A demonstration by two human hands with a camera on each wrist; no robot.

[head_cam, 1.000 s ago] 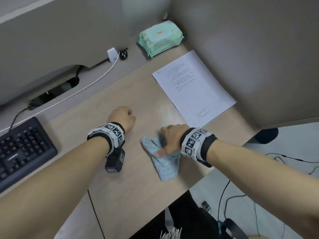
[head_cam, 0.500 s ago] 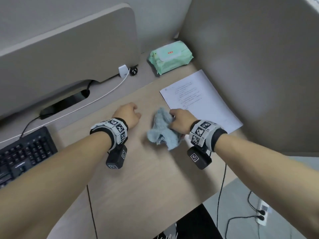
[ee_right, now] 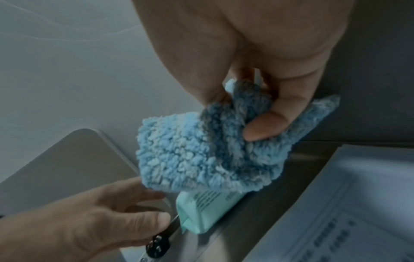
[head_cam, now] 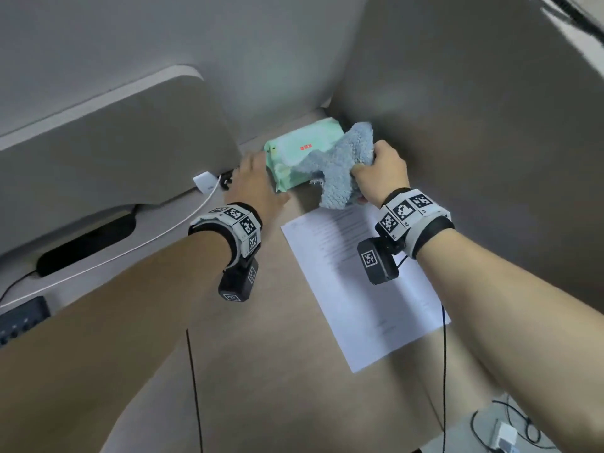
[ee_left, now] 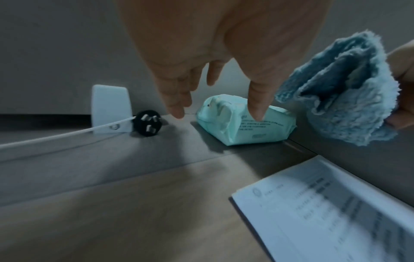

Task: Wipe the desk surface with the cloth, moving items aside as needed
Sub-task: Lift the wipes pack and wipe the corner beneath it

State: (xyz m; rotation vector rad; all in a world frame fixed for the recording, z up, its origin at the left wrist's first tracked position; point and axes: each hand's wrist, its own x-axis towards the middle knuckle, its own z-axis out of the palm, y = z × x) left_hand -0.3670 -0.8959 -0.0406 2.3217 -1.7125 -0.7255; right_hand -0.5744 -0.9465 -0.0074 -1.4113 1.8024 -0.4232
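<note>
Both your hands have left the middle of the tabletop (head_cam: 255,364) and gone to the back corner: wiping is paused, an item is about to move, I'd say. Your right hand (head_cam: 380,173) holds the blue cloth (head_cam: 340,168) bunched in curled fingers, lifted over the green wipes pack (head_cam: 291,158). Your left hand (head_cam: 255,181) reaches forward, fingers spread apart, closing on the pack's near end, not gripping yet.

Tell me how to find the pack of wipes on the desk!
Look to the far corner of the desk, where the two grey walls meet. The pack of wipes lies flat there, beyond the sheet of paper and right of the black plug. It is the only mint-green, puffy thing there, unlike the fluffy blue cloth.
</note>
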